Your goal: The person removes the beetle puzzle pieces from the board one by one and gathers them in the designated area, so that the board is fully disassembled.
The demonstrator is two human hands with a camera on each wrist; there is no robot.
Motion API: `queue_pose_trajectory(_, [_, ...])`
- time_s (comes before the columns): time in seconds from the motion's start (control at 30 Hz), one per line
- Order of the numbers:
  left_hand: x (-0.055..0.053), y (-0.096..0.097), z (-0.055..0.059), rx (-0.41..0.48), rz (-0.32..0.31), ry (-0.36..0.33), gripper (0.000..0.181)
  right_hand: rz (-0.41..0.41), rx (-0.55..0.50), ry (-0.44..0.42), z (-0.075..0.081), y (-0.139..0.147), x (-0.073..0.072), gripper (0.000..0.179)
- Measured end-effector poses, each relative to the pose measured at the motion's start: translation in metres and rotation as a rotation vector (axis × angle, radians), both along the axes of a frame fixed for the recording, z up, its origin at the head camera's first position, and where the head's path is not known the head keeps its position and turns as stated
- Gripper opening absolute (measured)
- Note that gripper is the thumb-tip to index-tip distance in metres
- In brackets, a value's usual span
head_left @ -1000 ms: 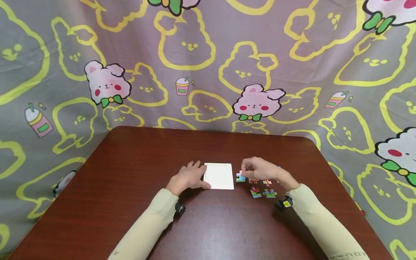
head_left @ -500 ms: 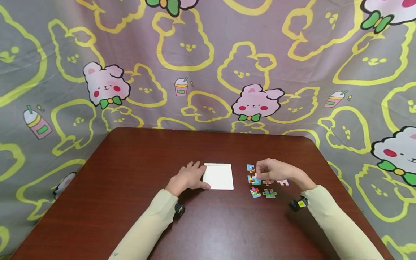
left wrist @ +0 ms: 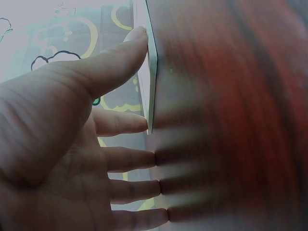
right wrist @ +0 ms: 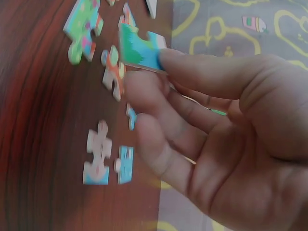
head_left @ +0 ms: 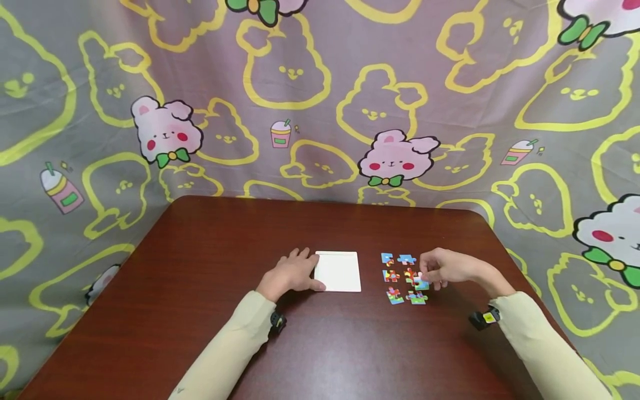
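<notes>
My right hand (head_left: 450, 266) pinches a green and blue jigsaw piece (head_left: 421, 283) between thumb and fingertips, held just above the other pieces. In the right wrist view the held jigsaw piece (right wrist: 139, 50) is tilted, with a notch in its edge. My left hand (head_left: 291, 271) lies at the left edge of a square white tray (head_left: 337, 272), fingers spread and straight. The left wrist view has the thumb and forefinger touching the side of the tray (left wrist: 150, 72), while the other fingertips rest on the table.
Several loose jigsaw pieces (head_left: 390, 276) lie right of the tray on the brown table (head_left: 320, 344). A pinkish piece (right wrist: 99, 154) and a blue piece (right wrist: 126, 164) lie below the right fingers in the right wrist view. A patterned cloth (head_left: 320, 122) hangs behind the table.
My right hand has moved right, away from the tray and across the loose pieces, with the jigsaw piece in its fingers. The left hand stays at the tray.
</notes>
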State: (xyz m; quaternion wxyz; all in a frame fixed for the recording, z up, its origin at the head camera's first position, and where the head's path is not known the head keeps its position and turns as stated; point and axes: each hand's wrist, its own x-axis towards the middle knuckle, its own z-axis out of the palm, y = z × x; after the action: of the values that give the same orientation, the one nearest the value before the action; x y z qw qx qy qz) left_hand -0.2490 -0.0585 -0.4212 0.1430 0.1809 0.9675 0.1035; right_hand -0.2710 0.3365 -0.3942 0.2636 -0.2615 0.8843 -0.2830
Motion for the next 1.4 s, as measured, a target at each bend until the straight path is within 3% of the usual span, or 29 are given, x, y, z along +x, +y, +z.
queue_pose_trajectory(0.27, [-0.001,0.000,0.000,0.006,0.006,-0.006,0.084,0.006,0.043,-0.087,0.001,0.017,0.005,0.013])
queue_pose_trajectory(0.8, [-0.003,0.001,0.000,-0.004,0.008,-0.012,0.085,-0.049,0.124,-0.047,-0.015,0.028,0.009,0.016])
queue_pose_trajectory(1.1, [-0.002,-0.001,0.001,0.003,0.016,-0.014,0.085,-0.069,0.136,-0.051,-0.016,0.027,0.011,0.011])
queue_pose_trajectory(1.4, [-0.003,0.000,-0.001,0.002,0.019,-0.014,0.086,-0.134,0.231,-0.011,-0.015,0.023,0.012,0.012])
